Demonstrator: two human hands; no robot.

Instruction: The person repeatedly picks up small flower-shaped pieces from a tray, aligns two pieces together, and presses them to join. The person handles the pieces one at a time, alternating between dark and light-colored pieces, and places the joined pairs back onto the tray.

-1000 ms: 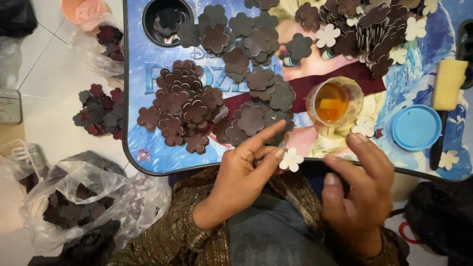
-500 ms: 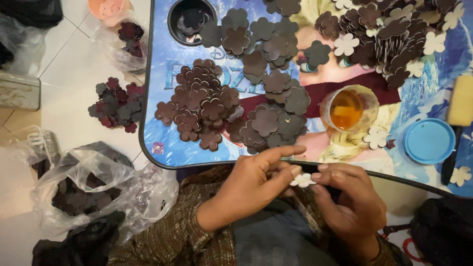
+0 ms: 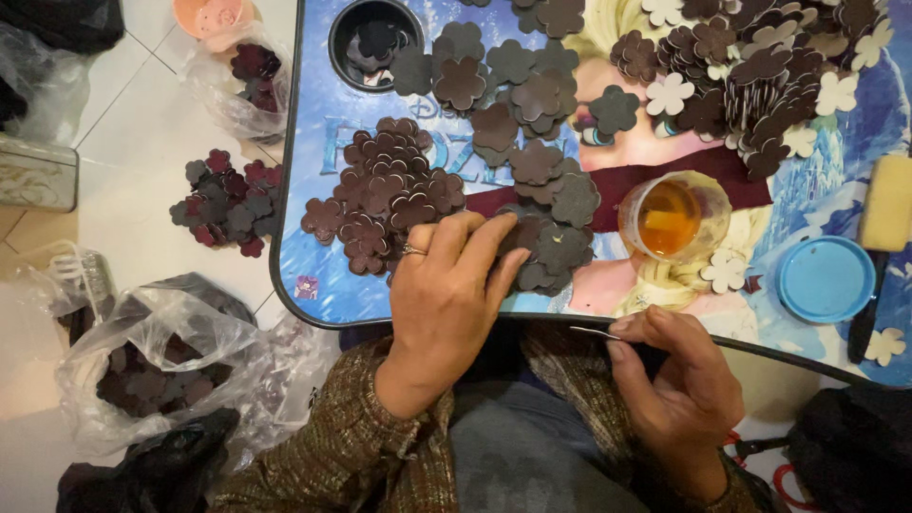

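Note:
My left hand (image 3: pixel 446 294) lies palm down on the near edge of the blue picture tray (image 3: pixel 323 228), its fingers spread over a pile of grey-brown flower-shaped cutouts (image 3: pixel 556 237). A ring sits on one finger. My right hand (image 3: pixel 679 380) is below the tray edge, over my lap, pinching a thin flat piece seen edge-on (image 3: pixel 594 332). A heap of dark brown flower cutouts (image 3: pixel 389 190) lies just left of my left hand's fingers. A clear cup of amber liquid (image 3: pixel 673 217) stands on the tray above my right hand.
More brown and cream flower cutouts (image 3: pixel 750 57) are heaped at the tray's far right. A blue round lid (image 3: pixel 825 278) and a yellow sponge (image 3: pixel 888 201) sit right. A black cup holder (image 3: pixel 372 38) holds cutouts. On the floor: loose flowers (image 3: pixel 223 201) and plastic bags (image 3: pixel 152 370).
My left hand left the cream flower and reached up onto the grey-brown pile. My right hand now holds the thin piece alone, turned edge-on, and the view shifted slightly.

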